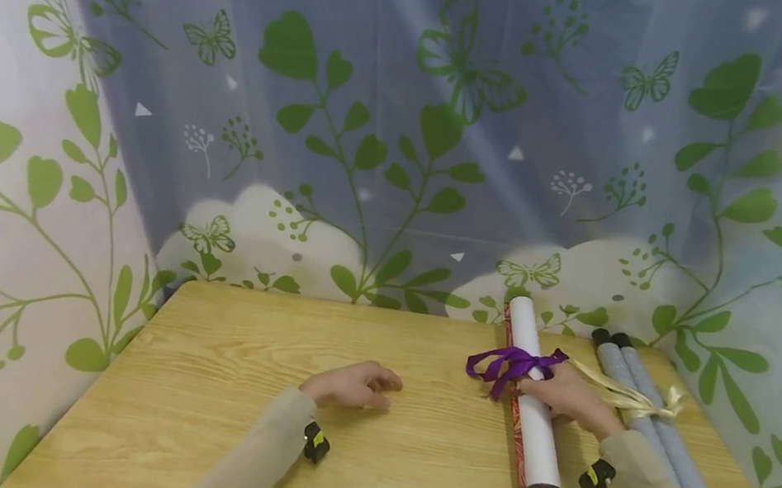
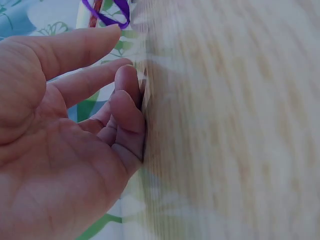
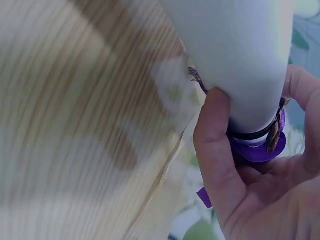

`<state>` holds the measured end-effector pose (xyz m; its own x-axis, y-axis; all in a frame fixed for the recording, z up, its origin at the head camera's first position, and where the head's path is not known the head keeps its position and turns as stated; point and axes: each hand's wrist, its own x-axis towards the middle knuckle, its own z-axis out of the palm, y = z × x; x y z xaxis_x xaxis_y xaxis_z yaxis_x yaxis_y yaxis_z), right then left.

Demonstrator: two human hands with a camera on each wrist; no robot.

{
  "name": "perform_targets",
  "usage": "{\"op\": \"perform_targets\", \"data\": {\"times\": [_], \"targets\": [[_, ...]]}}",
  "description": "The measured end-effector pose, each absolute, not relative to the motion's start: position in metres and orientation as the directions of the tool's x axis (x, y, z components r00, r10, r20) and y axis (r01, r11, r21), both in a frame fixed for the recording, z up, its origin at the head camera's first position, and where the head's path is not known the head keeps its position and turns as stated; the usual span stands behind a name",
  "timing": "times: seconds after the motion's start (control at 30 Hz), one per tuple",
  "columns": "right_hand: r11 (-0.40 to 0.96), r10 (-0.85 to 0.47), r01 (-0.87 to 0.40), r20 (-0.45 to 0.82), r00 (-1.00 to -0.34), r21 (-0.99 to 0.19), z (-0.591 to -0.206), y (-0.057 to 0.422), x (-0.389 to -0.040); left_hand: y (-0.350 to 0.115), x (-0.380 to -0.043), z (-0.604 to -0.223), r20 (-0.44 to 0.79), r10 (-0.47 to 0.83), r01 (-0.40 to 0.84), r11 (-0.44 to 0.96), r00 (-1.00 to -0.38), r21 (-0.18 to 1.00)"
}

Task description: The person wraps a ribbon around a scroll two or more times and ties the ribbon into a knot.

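Note:
A white rolled scroll point(image 1: 543, 457) with a red patterned edge lies lengthwise on the right half of the table. Purple ribbon point(image 1: 513, 365) is tied round its middle in a bow. My right hand point(image 1: 575, 399) grips the scroll just below the bow, thumb on one side and fingers on the other, as the right wrist view of the white roll point(image 3: 240, 60) confirms. Whether the scroll touches the tabletop I cannot tell. To its left, my left hand point(image 1: 354, 386) rests low at the wood with loosely bent fingers point(image 2: 127, 112) and nothing in it.
Two grey rolls point(image 1: 677, 451) with black ends lie side by side at the table's right edge, tied with a cream ribbon point(image 1: 642, 402). A leaf-and-butterfly curtain point(image 1: 392, 127) stands behind the wooden table point(image 1: 218, 353) and along both sides.

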<state>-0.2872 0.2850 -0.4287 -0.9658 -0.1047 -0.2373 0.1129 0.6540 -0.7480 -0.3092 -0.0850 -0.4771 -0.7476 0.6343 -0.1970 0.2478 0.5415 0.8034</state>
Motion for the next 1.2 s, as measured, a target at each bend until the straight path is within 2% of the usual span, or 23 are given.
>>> {"op": "perform_targets", "data": {"times": [0.3, 0.57, 0.97, 1.2], "targets": [[0.684, -0.045, 0.165, -0.267, -0.963, -0.710, -0.428, 0.325, -0.276, -0.083, -0.306, -0.476, -0.220, 0.647, 0.246, 0.549, -0.730, 0.799], [0.740, -0.002, 0.200, -0.300, -0.954, -0.642, -0.428, 0.348, -0.282, -0.082, -0.309, -0.476, -0.219, 0.660, 0.264, 0.551, -0.719, 0.792], [0.850, 0.056, 0.203, -0.300, -0.952, -0.486, -0.431, 0.365, -0.287, -0.077, -0.306, -0.474, -0.230, 0.643, 0.258, 0.572, -0.730, 0.779], [0.852, 0.037, 0.189, -0.303, -0.952, -0.489, -0.429, 0.367, -0.289, -0.079, -0.310, -0.474, -0.230, 0.638, 0.259, 0.577, -0.735, 0.774]]}}
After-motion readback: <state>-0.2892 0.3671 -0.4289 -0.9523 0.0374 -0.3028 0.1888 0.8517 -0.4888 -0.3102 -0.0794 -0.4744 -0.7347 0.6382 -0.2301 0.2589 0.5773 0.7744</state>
